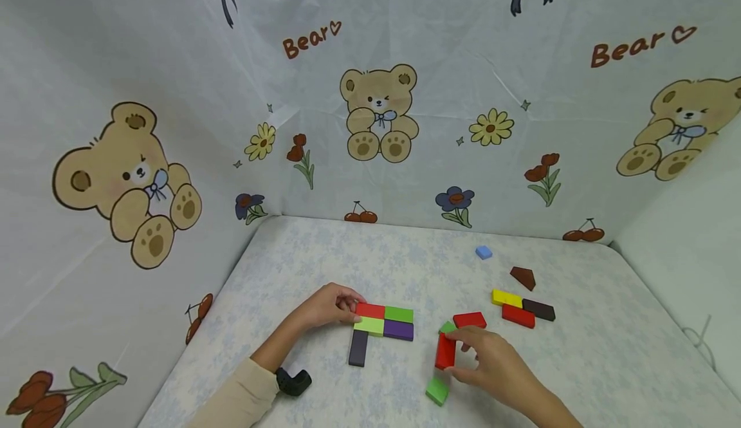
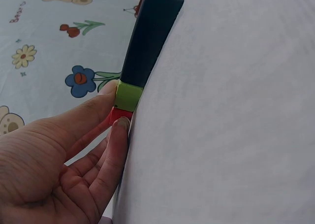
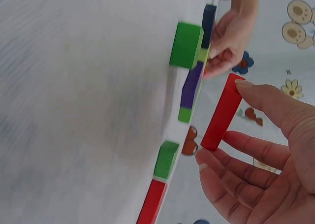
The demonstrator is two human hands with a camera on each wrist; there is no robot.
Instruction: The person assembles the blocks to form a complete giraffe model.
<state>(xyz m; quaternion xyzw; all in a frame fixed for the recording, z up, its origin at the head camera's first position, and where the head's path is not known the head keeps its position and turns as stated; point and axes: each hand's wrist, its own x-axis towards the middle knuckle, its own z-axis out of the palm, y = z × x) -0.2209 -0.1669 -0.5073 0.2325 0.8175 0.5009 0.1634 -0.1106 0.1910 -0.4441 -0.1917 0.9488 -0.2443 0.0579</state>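
Note:
My left hand (image 1: 330,306) is at the left end of a flat group of blocks, thumb at the lime block (image 1: 368,326) and fingers at the red block (image 1: 370,311); in the left wrist view it pinches both ends. Beside them in the group lie a green block (image 1: 399,315) and a purple block (image 1: 398,330). A black block (image 1: 358,348) sticks out toward me below the lime one. My right hand (image 1: 492,363) holds another red block (image 3: 222,113) by its two ends, raised off the table in the right wrist view.
Near the right hand lie a green block (image 1: 437,390), a second green one (image 1: 448,327) and a red block (image 1: 469,320). Farther right are yellow (image 1: 507,298), red (image 1: 518,316) and black (image 1: 539,309) blocks, a brown piece (image 1: 523,278) and a blue piece (image 1: 484,252).

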